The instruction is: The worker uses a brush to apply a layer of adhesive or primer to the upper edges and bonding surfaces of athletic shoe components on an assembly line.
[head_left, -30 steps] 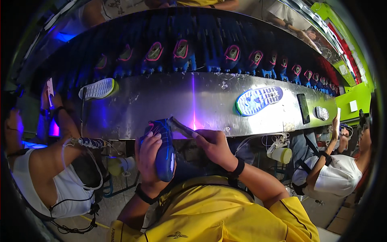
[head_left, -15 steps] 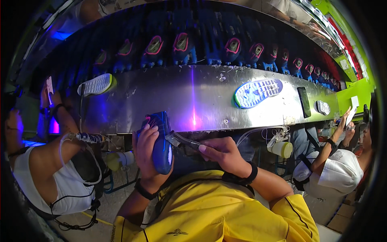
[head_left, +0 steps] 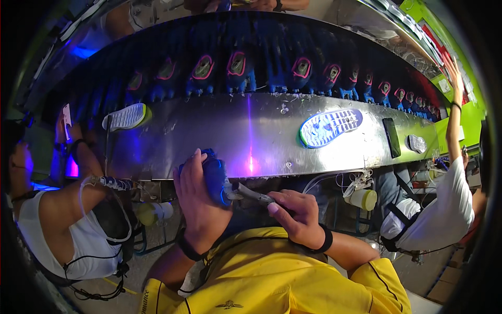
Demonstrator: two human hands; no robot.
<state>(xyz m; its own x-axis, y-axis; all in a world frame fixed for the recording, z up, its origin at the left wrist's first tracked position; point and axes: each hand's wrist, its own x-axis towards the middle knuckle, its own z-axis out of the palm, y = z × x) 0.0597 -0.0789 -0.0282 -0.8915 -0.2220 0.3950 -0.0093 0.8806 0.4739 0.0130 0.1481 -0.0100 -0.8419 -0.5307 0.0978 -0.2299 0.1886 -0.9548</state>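
Observation:
A dark blue shoe upper (head_left: 213,180) is gripped in my left hand (head_left: 200,212), just off the near edge of the metal bench. My fingers wrap over its left side, and its far end is partly hidden behind them. My right hand (head_left: 302,217) closes round the handle of a brush (head_left: 257,197). The brush's head meets the lower right edge of the upper, where a thin blue line glows. Beyond my hands, on the bench, a blue-white shoe sole (head_left: 330,127) lies tread up. Another pale sole (head_left: 125,117) lies to the left.
The metal bench (head_left: 198,123) crosses in front of me. Behind it stands a row of dark blue shoe uppers (head_left: 236,65) with pink-edged openings. A black flat object (head_left: 391,137) lies at right. Yellowish pots (head_left: 362,199) hang below the bench. People sit on both sides; the right one raises an arm (head_left: 455,104).
The upper has been turned in my left hand, its near end now higher. The brush head has shifted lower along its right edge. The person at right has raised an arm.

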